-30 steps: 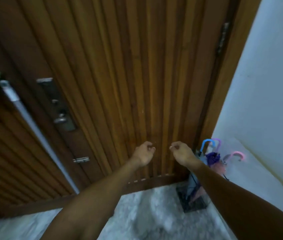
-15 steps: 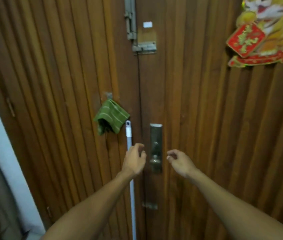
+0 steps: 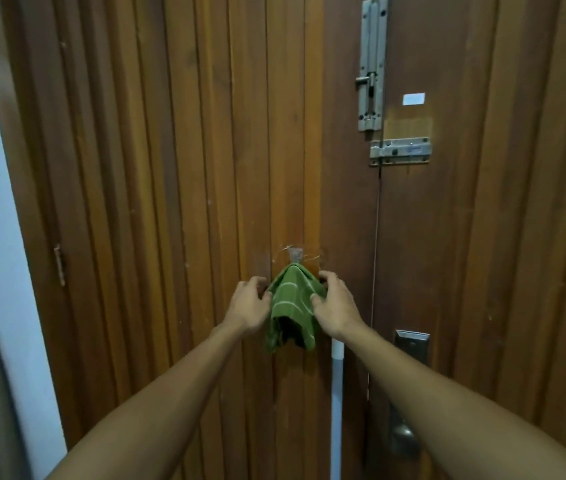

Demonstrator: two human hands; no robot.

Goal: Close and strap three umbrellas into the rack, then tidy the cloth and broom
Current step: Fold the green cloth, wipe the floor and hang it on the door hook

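Both hands' curled fingers (image 3: pixel 319 299) grip the hanging cloth's (image 3: pixel 290 299) side edges.

No words, numbers or brands can be read anywhere: the small white sticker (image 3: pixel 413 99) on the wooden door (image 3: pixel 170 168), well above and to the right of both hands, shows only a blank face at this sharpness.

We see the green cloth (image 3: pixel 292 303) with thin pale stripes hanging bunched from a small hook on the wooden door, its lower folds drooping open. Just below and to its right, the broom handle (image 3: pixel 337 403), pale and straight, stands upright against the door.
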